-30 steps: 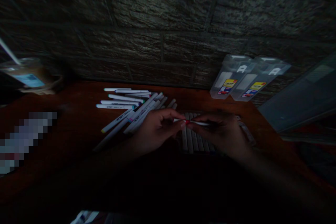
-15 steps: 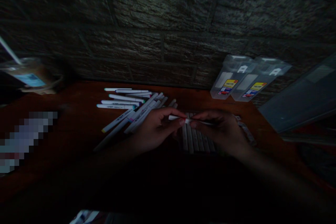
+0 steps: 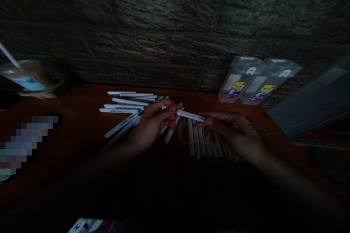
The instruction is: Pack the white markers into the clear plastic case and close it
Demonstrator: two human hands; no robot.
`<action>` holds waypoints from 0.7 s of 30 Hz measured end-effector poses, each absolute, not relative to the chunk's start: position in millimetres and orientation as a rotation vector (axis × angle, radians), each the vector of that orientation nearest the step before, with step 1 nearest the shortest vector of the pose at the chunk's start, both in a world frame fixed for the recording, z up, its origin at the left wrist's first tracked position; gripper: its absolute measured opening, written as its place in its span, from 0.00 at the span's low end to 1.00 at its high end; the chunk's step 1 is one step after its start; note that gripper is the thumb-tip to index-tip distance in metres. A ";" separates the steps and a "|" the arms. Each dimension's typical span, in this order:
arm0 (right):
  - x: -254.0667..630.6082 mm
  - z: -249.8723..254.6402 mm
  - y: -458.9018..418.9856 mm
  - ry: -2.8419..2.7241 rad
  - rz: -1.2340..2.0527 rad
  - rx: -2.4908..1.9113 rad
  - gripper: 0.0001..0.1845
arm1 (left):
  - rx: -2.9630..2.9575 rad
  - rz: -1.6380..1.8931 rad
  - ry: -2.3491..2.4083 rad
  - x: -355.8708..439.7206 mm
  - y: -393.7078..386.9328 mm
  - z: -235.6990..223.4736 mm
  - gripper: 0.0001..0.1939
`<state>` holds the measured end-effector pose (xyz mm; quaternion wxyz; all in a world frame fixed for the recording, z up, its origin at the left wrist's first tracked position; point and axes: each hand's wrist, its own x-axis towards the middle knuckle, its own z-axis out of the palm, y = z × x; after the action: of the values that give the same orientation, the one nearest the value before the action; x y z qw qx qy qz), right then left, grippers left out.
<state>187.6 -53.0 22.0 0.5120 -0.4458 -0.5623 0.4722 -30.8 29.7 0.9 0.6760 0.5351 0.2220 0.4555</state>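
Observation:
A white marker with a red band is held crosswise between my two hands. My left hand pinches its end by the red band, and my right hand grips the other end between thumb and fingers. Beneath my right hand lies a clear case with a row of white markers side by side in it; my hand hides part of the row. Beyond and beside my left hand is a loose pile of white markers with coloured ends, some of them behind the hand.
Two clear plastic boxes with yellow labels stand against the dark block wall. A cup with a straw is at the far left of the wooden table. A blurred-out patch lies at left.
My hands have moved apart, the left one leftward and slightly up. More of the held marker's body and its red band now shows between them.

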 end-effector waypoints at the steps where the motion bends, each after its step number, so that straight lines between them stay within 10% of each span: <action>1: 187.7 22.0 -53.2 -1.353 1.171 -1.041 0.12 | 1.174 1.030 0.503 -30.4 29.6 2.0 0.06; 10: 189.5 16.2 -48.7 -1.389 1.216 -1.041 0.15 | 1.038 1.203 0.506 -26.5 31.2 4.2 0.09; 21: 190.1 4.2 -51.1 -1.839 0.494 -1.258 0.06 | 1.954 1.404 0.595 -35.8 4.9 11.0 0.13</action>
<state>190.1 -51.1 4.2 0.4167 -0.5012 -0.7324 0.1968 -35.8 4.9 11.0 0.3252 0.7455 0.2271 0.5356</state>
